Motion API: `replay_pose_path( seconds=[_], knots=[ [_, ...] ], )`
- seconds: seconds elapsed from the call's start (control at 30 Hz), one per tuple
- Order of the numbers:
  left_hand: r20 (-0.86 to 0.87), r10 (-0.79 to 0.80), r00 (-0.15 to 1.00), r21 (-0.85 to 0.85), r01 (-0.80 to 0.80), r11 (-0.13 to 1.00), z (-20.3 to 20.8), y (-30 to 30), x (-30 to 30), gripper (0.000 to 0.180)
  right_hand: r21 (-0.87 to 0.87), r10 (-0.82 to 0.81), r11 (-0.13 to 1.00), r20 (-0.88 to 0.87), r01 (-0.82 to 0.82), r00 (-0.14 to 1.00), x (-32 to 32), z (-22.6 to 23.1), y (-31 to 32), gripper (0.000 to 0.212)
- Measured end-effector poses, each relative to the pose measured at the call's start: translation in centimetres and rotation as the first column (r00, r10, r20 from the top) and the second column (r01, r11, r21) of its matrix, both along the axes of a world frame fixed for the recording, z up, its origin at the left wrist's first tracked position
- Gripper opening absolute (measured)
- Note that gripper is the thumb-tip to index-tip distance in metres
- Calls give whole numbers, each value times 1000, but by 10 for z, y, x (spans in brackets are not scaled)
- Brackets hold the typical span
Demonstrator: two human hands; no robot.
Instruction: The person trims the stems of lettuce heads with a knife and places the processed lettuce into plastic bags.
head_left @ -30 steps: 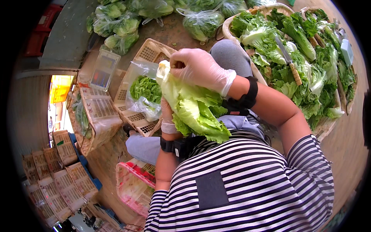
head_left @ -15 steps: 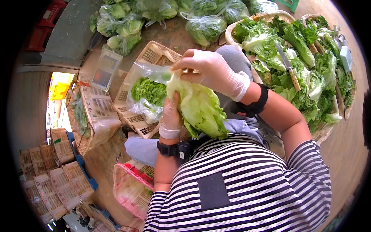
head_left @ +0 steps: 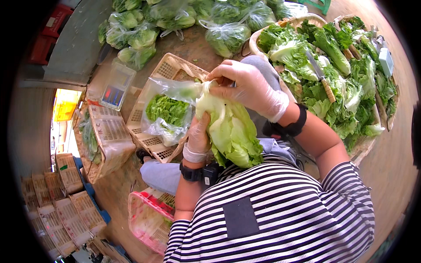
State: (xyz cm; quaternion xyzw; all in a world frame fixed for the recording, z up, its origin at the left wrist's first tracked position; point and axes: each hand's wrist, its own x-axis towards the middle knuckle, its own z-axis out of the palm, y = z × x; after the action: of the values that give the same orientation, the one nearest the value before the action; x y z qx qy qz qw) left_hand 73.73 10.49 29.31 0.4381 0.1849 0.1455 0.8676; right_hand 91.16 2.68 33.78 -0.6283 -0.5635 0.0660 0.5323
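A pale green lettuce head (head_left: 230,131) lies tilted over my lap, its white stem end up and leaf tips toward my shirt. My gloved left hand (head_left: 198,136) grips it along the left side. At the stem end, the gloved fingers of my right hand (head_left: 254,85) are closed in a pinch on a pale outer leaf; the fingertips are partly hidden. Just left of my hands, a clear plastic bag (head_left: 169,90) with leafy lettuce (head_left: 166,109) in it rests in a cream plastic crate (head_left: 144,131).
Bagged lettuces (head_left: 223,37) sit on the floor ahead. At right, a wide basket (head_left: 254,44) is heaped with loose leaves, a knife (head_left: 326,85) lying on top. A digital scale (head_left: 115,94) stands left beside another crate (head_left: 107,127). A pink-rimmed basket (head_left: 144,219) is by my left elbow.
The lettuce and both hands have shifted slightly right and down in the picture. My right fingers have closed in at the stem end. The surroundings shift a little with the head view.
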Motion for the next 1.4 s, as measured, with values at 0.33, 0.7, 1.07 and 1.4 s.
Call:
replay_pose_path(
  seconds=[0.33, 0.7, 1.07, 1.4],
  knots=[
    [74, 262, 962, -201, -243, 949, -20, 27, -22, 65, -372, -210, 854, 394, 364, 895, 88, -32, -33, 22],
    [-24, 692, 721, -313, -663, 680, -48, 63, -50, 48, -382, 286, 902, 175, -203, 942, -42, -31, 33, 95],
    [-81, 636, 768, -219, -636, 740, -70, 105, -73, 68, -230, 90, 739, -898, -634, 430, -37, -105, 100, 79],
    [-461, 885, 66, 887, 51, 458, -214, 165, -145, 79, -540, 619, 329, -496, -775, 609, -31, -46, 205, 83]
  ],
)
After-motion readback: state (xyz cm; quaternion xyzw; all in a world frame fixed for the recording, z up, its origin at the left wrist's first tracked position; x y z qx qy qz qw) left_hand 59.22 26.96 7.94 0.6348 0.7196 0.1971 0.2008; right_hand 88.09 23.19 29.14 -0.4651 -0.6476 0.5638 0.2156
